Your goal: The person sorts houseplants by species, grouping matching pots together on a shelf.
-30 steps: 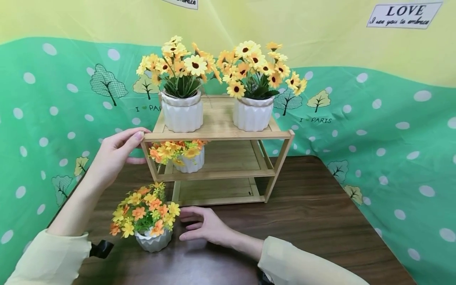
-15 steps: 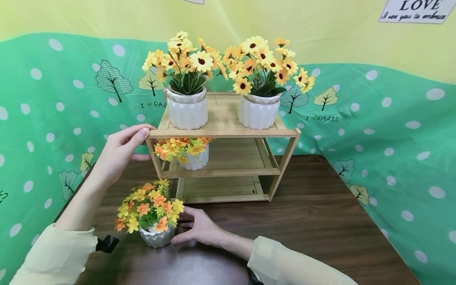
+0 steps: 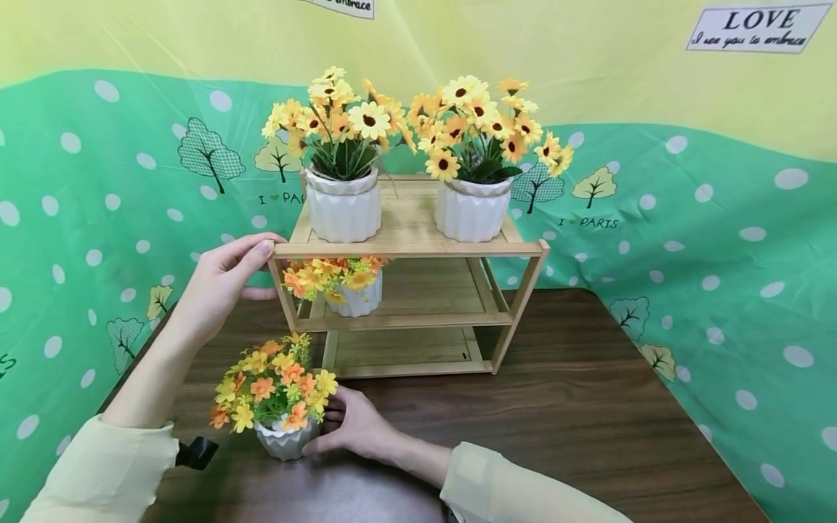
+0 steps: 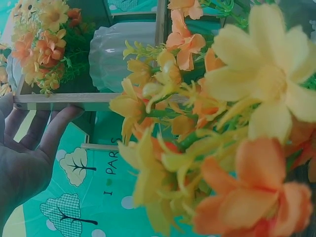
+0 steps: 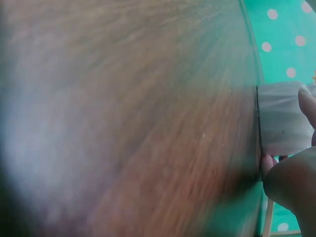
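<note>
In the head view my left hand (image 3: pixel 219 283) grips the top left front corner of a three-tier wooden shelf (image 3: pixel 408 250), its thumb on the corner. Low on the table my right hand (image 3: pixel 362 430) holds the side of a white fluted flowerpot (image 3: pixel 282 442), thumb at the front and fingers behind. Orange and yellow artificial flowers (image 3: pixel 263 388) fill this pot and partly hide the fingers. The right wrist view shows the pot (image 5: pixel 281 118) upright on the table, with thumb and fingers at its wall. In the left wrist view, blossoms (image 4: pixel 269 84) cover much of the shelf.
Two white pots (image 3: pixel 344 211) of yellow daisies stand on the top tier. A similar orange-flowered pot (image 3: pixel 361 296) sits at the left of the middle tier. The dark wooden table (image 3: pixel 575 407) extends rightward. A green and yellow printed cloth (image 3: pixel 719 254) hangs behind.
My right hand has moved left from beside the flowerpot onto its wall, and its thumb now lies at the pot's front. The left hand has stayed on the shelf corner.
</note>
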`<control>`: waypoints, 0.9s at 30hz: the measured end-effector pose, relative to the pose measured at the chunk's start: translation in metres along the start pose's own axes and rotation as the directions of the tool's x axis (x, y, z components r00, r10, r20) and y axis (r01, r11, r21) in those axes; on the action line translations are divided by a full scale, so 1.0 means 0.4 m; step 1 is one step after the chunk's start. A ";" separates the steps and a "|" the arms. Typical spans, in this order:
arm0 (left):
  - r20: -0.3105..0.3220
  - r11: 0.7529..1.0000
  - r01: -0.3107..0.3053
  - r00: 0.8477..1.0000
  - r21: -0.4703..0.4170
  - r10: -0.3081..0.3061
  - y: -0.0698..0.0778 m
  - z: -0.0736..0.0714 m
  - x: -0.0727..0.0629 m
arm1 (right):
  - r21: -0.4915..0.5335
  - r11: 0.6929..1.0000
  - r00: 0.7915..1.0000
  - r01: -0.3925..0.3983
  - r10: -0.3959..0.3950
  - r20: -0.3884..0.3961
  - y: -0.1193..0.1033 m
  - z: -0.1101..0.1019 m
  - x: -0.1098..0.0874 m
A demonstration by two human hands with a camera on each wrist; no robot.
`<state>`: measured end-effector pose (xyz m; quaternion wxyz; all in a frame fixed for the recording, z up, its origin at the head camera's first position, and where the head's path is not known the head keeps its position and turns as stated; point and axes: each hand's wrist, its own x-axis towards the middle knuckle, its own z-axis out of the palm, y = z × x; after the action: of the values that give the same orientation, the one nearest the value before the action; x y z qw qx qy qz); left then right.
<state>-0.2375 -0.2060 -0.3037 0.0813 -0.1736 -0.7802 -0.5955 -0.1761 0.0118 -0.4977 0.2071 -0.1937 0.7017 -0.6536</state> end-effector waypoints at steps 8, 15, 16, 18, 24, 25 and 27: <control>0.002 1.000 -0.001 1.000 0.006 0.001 0.001 -0.001 -0.003 | -0.133 0.991 0.999 0.026 -0.031 -0.038 0.005 0.018 0.011; 0.008 1.000 -0.013 1.000 -0.023 0.013 0.000 0.001 0.000 | -0.217 0.975 0.996 0.045 -0.060 -0.063 0.003 0.021 0.023; 0.011 1.000 -0.015 1.000 -0.025 0.015 -0.001 0.000 0.000 | -0.225 0.973 0.996 0.043 -0.059 -0.066 0.002 0.022 0.024; 0.014 1.000 -0.017 1.000 -0.022 0.017 -0.001 0.000 0.000 | -0.271 0.962 0.995 0.026 -0.050 -0.082 0.002 0.023 0.023; 0.017 1.000 -0.016 1.000 -0.007 0.016 0.001 0.001 0.000 | -0.381 0.924 0.991 0.023 -0.071 -0.111 0.003 0.027 0.026; 0.016 1.000 -0.016 1.000 -0.006 0.016 0.002 0.001 0.000 | -0.379 0.925 0.991 0.031 -0.078 -0.109 0.003 0.028 0.027; 0.014 1.000 -0.016 1.000 -0.006 0.016 0.002 0.001 0.000 | -0.383 0.923 0.990 0.047 -0.094 -0.107 0.002 0.028 0.029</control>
<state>-0.2370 -0.2054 -0.3033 0.0800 -0.1844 -0.7775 -0.5959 -0.1795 -0.0038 -0.4998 0.0984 -0.2146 0.8189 -0.5232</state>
